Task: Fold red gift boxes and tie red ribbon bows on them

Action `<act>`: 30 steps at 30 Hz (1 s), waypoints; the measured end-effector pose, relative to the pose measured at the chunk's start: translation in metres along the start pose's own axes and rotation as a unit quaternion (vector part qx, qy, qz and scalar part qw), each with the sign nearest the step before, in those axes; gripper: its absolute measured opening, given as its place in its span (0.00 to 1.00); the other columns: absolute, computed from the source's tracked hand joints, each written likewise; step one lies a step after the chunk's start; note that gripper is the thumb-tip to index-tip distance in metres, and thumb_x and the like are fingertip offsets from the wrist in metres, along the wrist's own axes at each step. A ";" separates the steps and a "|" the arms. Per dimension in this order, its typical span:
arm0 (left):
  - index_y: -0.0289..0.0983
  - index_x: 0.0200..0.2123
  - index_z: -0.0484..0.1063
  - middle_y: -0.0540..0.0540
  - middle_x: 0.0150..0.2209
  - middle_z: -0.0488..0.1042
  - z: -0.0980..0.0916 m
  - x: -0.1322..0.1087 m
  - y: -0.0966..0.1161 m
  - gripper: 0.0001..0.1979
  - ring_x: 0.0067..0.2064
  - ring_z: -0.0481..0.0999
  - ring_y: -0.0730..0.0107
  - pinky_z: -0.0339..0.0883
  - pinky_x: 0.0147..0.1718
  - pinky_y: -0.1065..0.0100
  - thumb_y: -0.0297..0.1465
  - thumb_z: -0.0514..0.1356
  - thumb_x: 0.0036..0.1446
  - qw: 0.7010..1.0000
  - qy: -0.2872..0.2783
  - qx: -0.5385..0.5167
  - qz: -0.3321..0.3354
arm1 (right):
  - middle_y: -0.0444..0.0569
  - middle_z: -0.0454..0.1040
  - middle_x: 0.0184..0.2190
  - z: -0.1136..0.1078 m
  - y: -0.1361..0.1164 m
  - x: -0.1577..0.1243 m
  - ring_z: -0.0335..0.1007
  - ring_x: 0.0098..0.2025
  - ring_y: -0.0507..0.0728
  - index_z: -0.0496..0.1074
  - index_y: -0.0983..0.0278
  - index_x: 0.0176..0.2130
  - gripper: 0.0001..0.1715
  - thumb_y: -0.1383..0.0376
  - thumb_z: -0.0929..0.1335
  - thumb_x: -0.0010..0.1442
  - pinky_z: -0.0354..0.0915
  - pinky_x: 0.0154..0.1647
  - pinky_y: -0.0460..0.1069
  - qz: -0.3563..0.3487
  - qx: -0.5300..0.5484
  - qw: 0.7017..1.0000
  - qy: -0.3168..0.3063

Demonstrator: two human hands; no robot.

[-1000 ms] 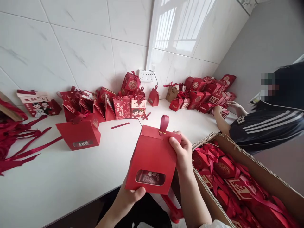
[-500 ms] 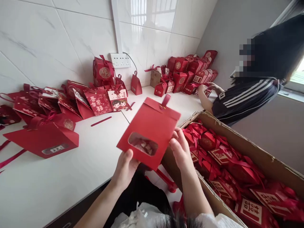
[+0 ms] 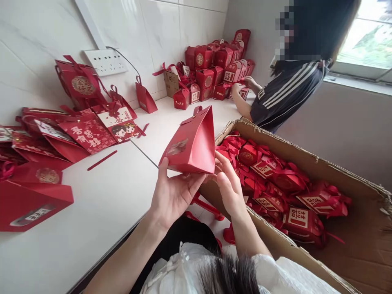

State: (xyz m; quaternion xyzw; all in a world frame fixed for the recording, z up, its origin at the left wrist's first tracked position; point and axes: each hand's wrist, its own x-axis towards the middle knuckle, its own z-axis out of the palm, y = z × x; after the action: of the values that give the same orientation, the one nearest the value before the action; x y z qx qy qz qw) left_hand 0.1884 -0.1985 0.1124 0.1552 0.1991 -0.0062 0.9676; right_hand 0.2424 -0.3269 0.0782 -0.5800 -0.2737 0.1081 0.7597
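Between my two hands is a red gift box [image 3: 188,143] with a triangular side, a small clear window and a ribbon loop on top. It is held up over the table's front edge, tilted. My left hand [image 3: 176,196] cups it from beneath, with the thumb along its left lower edge. My right hand [image 3: 228,183] grips the lower right corner, its fingers partly hidden behind the box. Right of my right hand stands an open cardboard carton [image 3: 275,237] holding many red ribboned boxes [image 3: 269,175].
Red gift bags [image 3: 85,130] line the table's left side, and a large red box [image 3: 33,200] lies nearer. Stacked red boxes [image 3: 211,69] fill the back corner, where a co-worker [image 3: 284,94] handles one. A loose ribbon strip [image 3: 102,160] lies on the white table [image 3: 101,204].
The box has been turned from its flat windowed face to show its triangular side. My left hand has moved under it. The camera view has swung to the right.
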 end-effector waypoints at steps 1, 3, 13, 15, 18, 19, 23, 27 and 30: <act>0.24 0.53 0.63 0.32 0.44 0.75 0.003 0.001 -0.003 0.30 0.45 0.78 0.58 0.74 0.46 0.67 0.45 0.50 0.61 1.000 -0.008 0.010 0.009 | 0.48 0.67 0.51 -0.003 -0.001 -0.001 0.68 0.49 0.57 0.58 0.55 0.58 0.27 0.51 0.62 0.62 0.67 0.50 0.54 -0.001 -0.003 1.000 0.009; 0.26 0.52 0.65 0.35 0.43 0.76 0.008 0.004 -0.011 0.25 0.46 0.78 0.60 0.73 0.47 0.67 0.41 0.53 0.61 0.999 -0.029 0.026 0.024 | 0.48 0.66 0.53 -0.010 -0.002 -0.003 0.67 0.50 0.57 0.57 0.54 0.59 0.28 0.51 0.63 0.62 0.66 0.50 0.53 -0.004 -0.011 1.000 0.024; 0.35 0.45 0.71 0.43 0.38 0.78 0.007 0.021 -0.041 0.17 0.37 0.79 0.65 0.76 0.37 0.67 0.40 0.53 0.58 0.995 -0.053 0.047 -0.067 | 0.44 0.67 0.39 -0.034 -0.016 -0.026 0.64 0.37 0.52 0.63 0.55 0.51 0.19 0.55 0.66 0.61 0.65 0.42 0.49 -0.058 -0.079 0.992 0.085; 0.37 0.43 0.72 0.44 0.38 0.78 0.005 0.023 -0.045 0.17 0.38 0.79 0.66 0.76 0.36 0.68 0.40 0.54 0.57 0.995 -0.055 0.060 -0.065 | 0.43 0.67 0.36 -0.036 -0.017 -0.027 0.64 0.36 0.51 0.63 0.56 0.47 0.14 0.58 0.66 0.60 0.64 0.38 0.47 -0.045 -0.079 0.990 0.110; 0.37 0.43 0.72 0.44 0.39 0.78 -0.003 0.025 -0.050 0.19 0.40 0.78 0.63 0.75 0.37 0.67 0.44 0.58 0.53 0.988 -0.079 0.134 -0.027 | 0.41 0.68 0.31 -0.042 -0.014 -0.025 0.64 0.32 0.50 0.65 0.59 0.37 0.08 0.59 0.67 0.59 0.62 0.32 0.44 -0.040 -0.072 0.984 0.161; 0.37 0.43 0.72 0.44 0.39 0.78 -0.007 0.025 -0.050 0.21 0.41 0.78 0.61 0.75 0.38 0.66 0.45 0.59 0.51 0.980 -0.088 0.180 -0.001 | 0.41 0.68 0.29 -0.045 -0.011 -0.024 0.63 0.29 0.50 0.65 0.60 0.34 0.08 0.59 0.67 0.59 0.62 0.30 0.44 -0.039 -0.072 0.980 0.183; 0.38 0.44 0.71 0.44 0.41 0.76 -0.014 0.024 -0.041 0.25 0.45 0.75 0.56 0.72 0.43 0.62 0.42 0.67 0.42 0.883 -0.120 0.419 0.173 | 0.40 0.66 0.19 -0.059 0.001 -0.019 0.60 0.22 0.50 0.68 0.61 0.24 0.19 0.50 0.68 0.54 0.61 0.24 0.45 -0.051 -0.030 0.959 0.277; 0.40 0.50 0.67 0.43 0.45 0.74 -0.006 0.016 -0.025 0.36 0.42 0.75 0.57 0.73 0.39 0.62 0.29 0.72 0.33 0.790 -0.180 0.534 0.244 | 0.46 0.76 0.27 -0.068 0.002 -0.020 0.71 0.30 0.58 0.75 0.58 0.34 0.27 0.40 0.67 0.47 0.68 0.34 0.52 -0.021 0.093 0.961 0.260; 0.43 0.51 0.67 0.42 0.51 0.70 0.000 0.010 -0.017 0.38 0.48 0.73 0.55 0.72 0.43 0.63 0.26 0.72 0.33 0.749 -0.211 0.553 0.299 | 0.52 0.78 0.36 -0.073 -0.001 -0.024 0.73 0.41 0.65 0.74 0.58 0.45 0.36 0.37 0.63 0.47 0.67 0.43 0.59 0.027 0.125 0.974 0.185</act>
State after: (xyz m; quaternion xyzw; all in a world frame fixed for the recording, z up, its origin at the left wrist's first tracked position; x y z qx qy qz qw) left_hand 0.1966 -0.2142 0.1031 0.7092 -0.1053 0.1416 0.6826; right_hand 0.2617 -0.3993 0.0595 -0.4972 -0.0967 0.0523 0.8606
